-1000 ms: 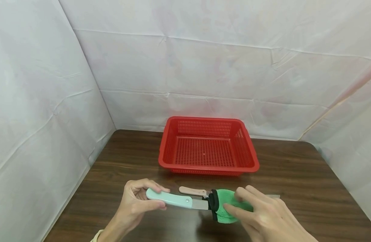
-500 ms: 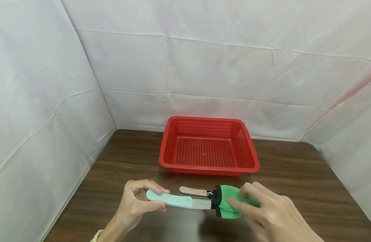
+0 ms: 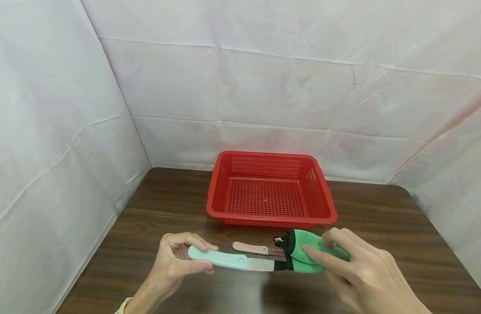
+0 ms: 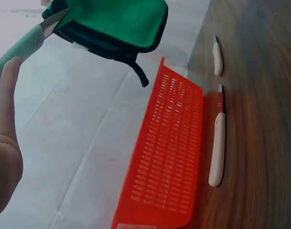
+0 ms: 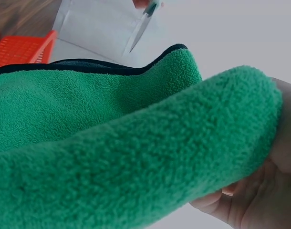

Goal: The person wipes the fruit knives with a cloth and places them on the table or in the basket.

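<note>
My left hand (image 3: 171,267) holds a mint-handled knife (image 3: 225,260) by the rear of its handle, between thumb and fingers, with the blade pointing right. My right hand (image 3: 362,268) pinches a fluffy green cloth (image 3: 309,250) with black edging. In the head view the cloth covers the front of the blade. The blade tip (image 4: 59,18) shows against the cloth in the left wrist view. From the right wrist, the folded cloth (image 5: 136,157) fills most of the view, and the knife's blade (image 5: 141,31) appears beyond its edge.
A red perforated basket (image 3: 272,220) stands at the back of the dark wooden table (image 3: 174,200). In front of it lies a knife with a pale pink handle (image 3: 250,248). A second pale-handled knife (image 4: 217,59) shows in the left wrist view. White sheeting (image 3: 279,87) surrounds the table.
My right hand and the cloth have moved right and slightly upward along the blade. The left hand and the mint knife stay almost still.
</note>
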Motion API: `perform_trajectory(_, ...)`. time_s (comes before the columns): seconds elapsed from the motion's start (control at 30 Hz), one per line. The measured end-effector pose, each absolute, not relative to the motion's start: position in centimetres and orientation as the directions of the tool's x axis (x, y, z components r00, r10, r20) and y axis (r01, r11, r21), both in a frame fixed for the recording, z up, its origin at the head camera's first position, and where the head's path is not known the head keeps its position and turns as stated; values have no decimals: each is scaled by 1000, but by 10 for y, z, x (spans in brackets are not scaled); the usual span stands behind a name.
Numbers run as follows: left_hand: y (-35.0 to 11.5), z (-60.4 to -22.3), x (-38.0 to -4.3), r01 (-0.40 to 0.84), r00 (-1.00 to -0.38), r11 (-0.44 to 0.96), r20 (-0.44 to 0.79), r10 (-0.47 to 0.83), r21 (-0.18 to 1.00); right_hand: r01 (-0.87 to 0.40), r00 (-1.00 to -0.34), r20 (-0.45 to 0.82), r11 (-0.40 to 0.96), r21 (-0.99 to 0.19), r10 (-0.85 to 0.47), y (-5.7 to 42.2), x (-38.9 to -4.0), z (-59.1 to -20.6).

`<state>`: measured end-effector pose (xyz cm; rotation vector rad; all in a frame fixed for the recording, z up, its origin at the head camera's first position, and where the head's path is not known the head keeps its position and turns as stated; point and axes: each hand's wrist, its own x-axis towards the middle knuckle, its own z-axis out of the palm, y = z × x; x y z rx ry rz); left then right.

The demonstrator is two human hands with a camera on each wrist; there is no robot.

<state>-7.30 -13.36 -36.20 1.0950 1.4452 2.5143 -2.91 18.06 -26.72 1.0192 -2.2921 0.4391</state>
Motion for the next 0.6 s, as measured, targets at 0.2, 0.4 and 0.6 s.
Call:
perform_trajectory(0.2, -126, -360, -72, 313, -752, -541, 551, 361, 781, -792, -470, 671, 610, -34, -573, 174, -31, -265)
perform_trajectory(0.4, -117, -356, -72, 322, -754, -532, 552, 356, 783, -803, -515, 614, 587, -102, -598, 162, -28, -265)
perform_trajectory(0.6, -111, -354, -72, 314, -755, -544, 552, 354, 778, -810, -557, 537, 558, -181, -634, 157, -25, -271)
